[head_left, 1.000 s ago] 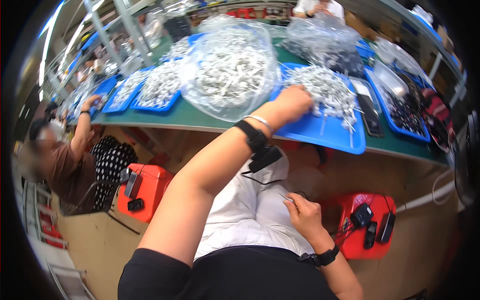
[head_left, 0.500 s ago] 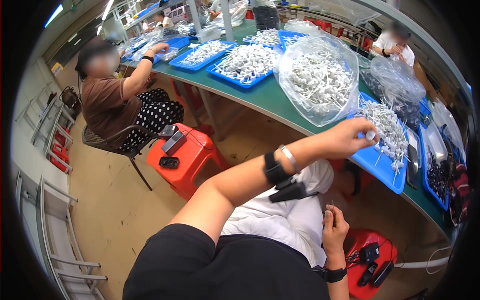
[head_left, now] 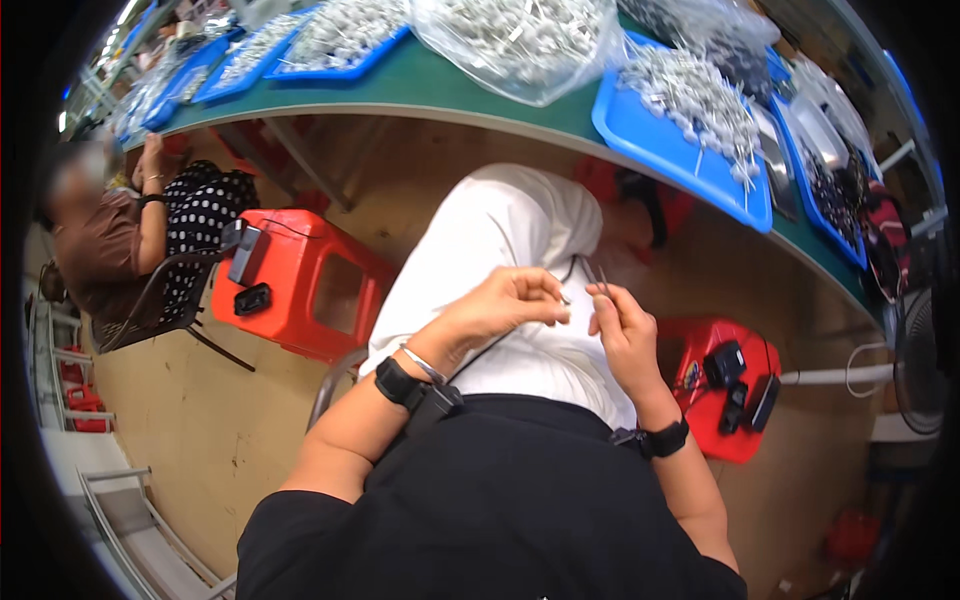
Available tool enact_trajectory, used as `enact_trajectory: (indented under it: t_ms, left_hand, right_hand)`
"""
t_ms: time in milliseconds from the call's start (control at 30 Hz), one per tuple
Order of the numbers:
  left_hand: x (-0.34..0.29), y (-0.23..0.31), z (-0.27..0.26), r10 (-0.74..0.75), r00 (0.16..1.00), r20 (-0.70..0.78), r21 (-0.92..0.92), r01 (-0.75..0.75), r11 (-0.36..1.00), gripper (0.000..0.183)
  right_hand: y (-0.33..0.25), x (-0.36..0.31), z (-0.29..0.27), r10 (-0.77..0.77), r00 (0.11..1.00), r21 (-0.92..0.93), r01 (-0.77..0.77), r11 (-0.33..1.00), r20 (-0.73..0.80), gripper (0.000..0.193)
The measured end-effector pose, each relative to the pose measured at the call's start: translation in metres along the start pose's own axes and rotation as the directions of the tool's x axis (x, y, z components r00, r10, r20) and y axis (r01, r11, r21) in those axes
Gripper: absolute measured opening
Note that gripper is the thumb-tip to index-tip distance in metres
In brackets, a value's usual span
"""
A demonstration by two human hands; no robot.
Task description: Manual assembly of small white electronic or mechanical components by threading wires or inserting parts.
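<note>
A: Where's the work?
B: Small pale piece (head_left: 566, 301) at frame centre, above white trousers (head_left: 450, 300). Slim pin-like tool (head_left: 602, 280) just right of it, apart.
A: Handling?
B: My judgement: light pinch, wrists steady, both tips in plain sight.
A: Fingers?
B: Left hand (head_left: 505, 302): thumb and forefinger nearly closed, piece between the tips. Right hand (head_left: 628, 332): thumb and forefinger pinched on the tool, its end upward.
A: Beyond?
B: Upper right: blue tray (head_left: 640, 128), white-headed stems (head_left: 690, 95) heaped in it.
</note>
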State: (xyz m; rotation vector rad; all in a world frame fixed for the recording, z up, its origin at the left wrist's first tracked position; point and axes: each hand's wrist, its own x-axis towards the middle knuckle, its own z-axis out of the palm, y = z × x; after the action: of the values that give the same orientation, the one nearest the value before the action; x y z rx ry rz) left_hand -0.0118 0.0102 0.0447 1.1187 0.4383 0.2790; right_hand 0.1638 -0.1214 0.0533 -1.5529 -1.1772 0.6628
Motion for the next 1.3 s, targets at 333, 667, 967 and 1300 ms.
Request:
enact_trajectory:
  t_ms: [333,667,967,1300]
  left_hand:
    - [0.012,-0.038,-0.003,0.063,0.988,-0.142,0.247,-0.026,0.969,0.017]
    - [0.012,-0.041,-0.005,0.152,0.980,-0.130,0.383,-0.092,0.919,0.017]
    - [0.012,-0.047,-0.006,0.234,0.969,-0.074,0.480,-0.171,0.860,0.016]
    - [0.012,-0.046,-0.006,0.277,0.960,-0.026,0.538,-0.220,0.814,0.016]
  right_hand:
    - [0.016,-0.001,-0.007,-0.011,0.997,-0.198,0.027,0.980,0.080,0.019]
    - [0.016,0.001,-0.009,-0.224,0.966,-0.407,0.258,0.876,0.130,0.016]
    - [0.014,-0.001,-0.010,-0.299,0.934,-0.505,0.358,0.786,0.197,0.016]
    - [0.014,-0.001,-0.009,-0.329,0.916,-0.541,0.400,0.740,0.229,0.015]
